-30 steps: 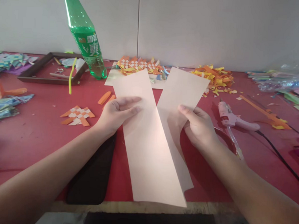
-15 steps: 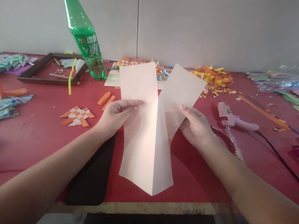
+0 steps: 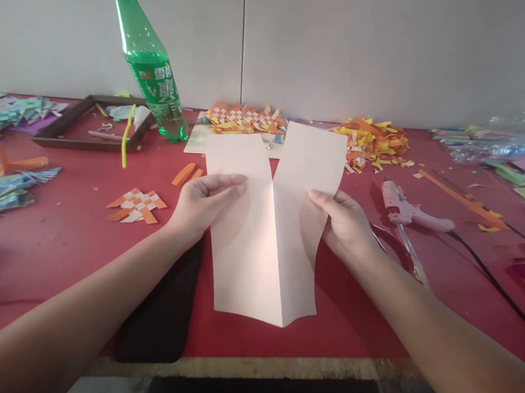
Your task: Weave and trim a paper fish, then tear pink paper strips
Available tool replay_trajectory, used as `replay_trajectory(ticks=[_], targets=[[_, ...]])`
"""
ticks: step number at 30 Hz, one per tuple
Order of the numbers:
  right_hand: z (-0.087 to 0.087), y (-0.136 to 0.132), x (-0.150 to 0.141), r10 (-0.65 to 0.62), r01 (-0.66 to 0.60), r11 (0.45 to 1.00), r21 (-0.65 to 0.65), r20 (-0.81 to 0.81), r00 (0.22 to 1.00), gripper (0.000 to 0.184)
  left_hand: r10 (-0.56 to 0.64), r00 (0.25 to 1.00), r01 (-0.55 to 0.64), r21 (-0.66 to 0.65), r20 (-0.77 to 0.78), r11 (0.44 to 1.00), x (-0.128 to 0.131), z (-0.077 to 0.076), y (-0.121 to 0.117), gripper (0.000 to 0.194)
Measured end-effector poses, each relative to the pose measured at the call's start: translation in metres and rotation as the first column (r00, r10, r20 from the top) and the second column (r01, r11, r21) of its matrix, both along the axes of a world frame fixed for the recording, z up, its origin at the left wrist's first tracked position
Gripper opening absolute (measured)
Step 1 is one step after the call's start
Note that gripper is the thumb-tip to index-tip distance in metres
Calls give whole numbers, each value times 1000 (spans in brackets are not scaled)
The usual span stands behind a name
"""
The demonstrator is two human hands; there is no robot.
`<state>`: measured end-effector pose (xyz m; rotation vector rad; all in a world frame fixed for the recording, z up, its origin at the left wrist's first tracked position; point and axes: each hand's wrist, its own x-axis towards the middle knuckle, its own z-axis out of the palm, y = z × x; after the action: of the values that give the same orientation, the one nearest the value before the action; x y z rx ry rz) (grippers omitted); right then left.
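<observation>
A sheet of white paper point(image 3: 251, 248) is held up over the red table, folded down its middle and split along the fold from the top edge to about a third of the way down. My left hand point(image 3: 207, 202) pinches its left side, thumb in front. On the right side my right hand point(image 3: 343, 215) grips the other half between thumb and fingers. Under my left forearm lies a black phone point(image 3: 164, 308), partly covered. Left of my left hand sits a woven orange-and-white paper piece point(image 3: 137, 205), with small orange paper strips point(image 3: 185, 173) beside it.
A green bottle point(image 3: 152, 79) stands by a dark wooden frame point(image 3: 45, 141) at the back left. A pink glue gun point(image 3: 413, 211) with a black cord lies to the right. Orange and yellow paper scraps point(image 3: 375, 141) are heaped near the wall. Blue strips point(image 3: 16, 192) lie at left.
The paper's right flap has swung upright and leftward, and the right half faces me more openly. The bottom of the fold has shifted slightly right and up. Both hands keep their grip.
</observation>
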<state>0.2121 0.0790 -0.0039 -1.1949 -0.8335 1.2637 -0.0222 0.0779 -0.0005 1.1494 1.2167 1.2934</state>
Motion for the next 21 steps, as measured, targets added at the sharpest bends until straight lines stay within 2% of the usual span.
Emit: replay_trajectory(ticks=[4,7,8,10,12,13,18,21], targets=[[0,0,1,-23,23,999,31,-3,1000,17,-39,996,40,-14,76,999,-2,0,2,36],[-3,2,4,-53,52,996,77,22,998,15,-130,990,128,41,49,991,-1,1,1,58],[-5,3,5,-61,58,994,96,25,998,15,-152,988,151,54,18,987,-1,1,0,58],[-5,3,6,-63,60,989,139,19,998,14,-172,983,175,65,-57,982,-1,0,0,43],[-4,3,6,-46,46,985,164,0,999,16,-154,983,161,70,-105,984,-2,-2,0,25],[-3,2,6,-24,25,986,163,-9,1000,19,-139,984,147,66,-113,987,-2,-3,0,22],[-1,-2,3,154,-152,983,100,-15,988,33,-70,992,78,77,-106,994,-4,-4,0,22],[-4,-3,3,158,-159,986,40,21,987,30,-54,990,65,84,-131,994,-3,-1,-1,25]])
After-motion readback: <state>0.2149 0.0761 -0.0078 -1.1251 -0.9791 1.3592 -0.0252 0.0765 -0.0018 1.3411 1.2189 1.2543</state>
